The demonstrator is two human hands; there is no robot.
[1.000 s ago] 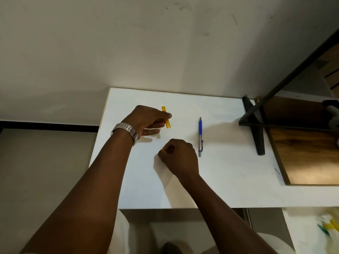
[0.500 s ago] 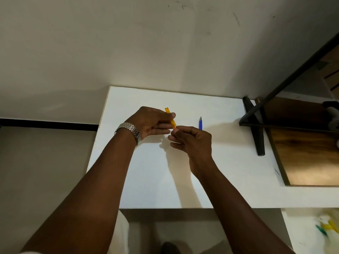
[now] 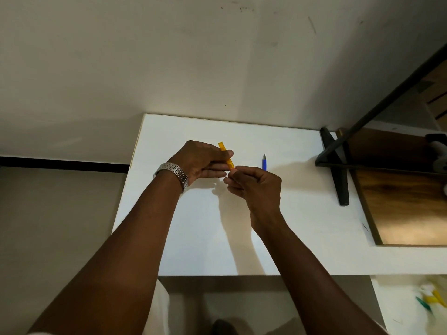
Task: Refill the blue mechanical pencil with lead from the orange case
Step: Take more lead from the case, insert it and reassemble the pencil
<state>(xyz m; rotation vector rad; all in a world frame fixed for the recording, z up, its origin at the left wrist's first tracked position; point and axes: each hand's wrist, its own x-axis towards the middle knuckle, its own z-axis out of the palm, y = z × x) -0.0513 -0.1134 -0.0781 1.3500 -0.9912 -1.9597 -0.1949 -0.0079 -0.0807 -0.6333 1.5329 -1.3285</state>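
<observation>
My left hand (image 3: 202,160), with a metal watch on its wrist, holds the slim orange lead case (image 3: 226,154) a little above the white table (image 3: 193,238); the case slants from upper left to lower right. My right hand (image 3: 256,183) pinches the case's lower right end with fingertips. The blue mechanical pencil (image 3: 264,162) lies on the table just behind my right hand, tip pointing away; only its front part shows, the rest is hidden by the hand.
A black metal frame leg (image 3: 338,170) and a wooden shelf board (image 3: 406,201) stand at the right. The table backs onto a pale wall. Yellow and green objects (image 3: 433,301) lie blurred at the lower right.
My left hand has lifted the orange case off the table. My right hand moved up from the table's middle to the case's end and now covers most of the pencil.
</observation>
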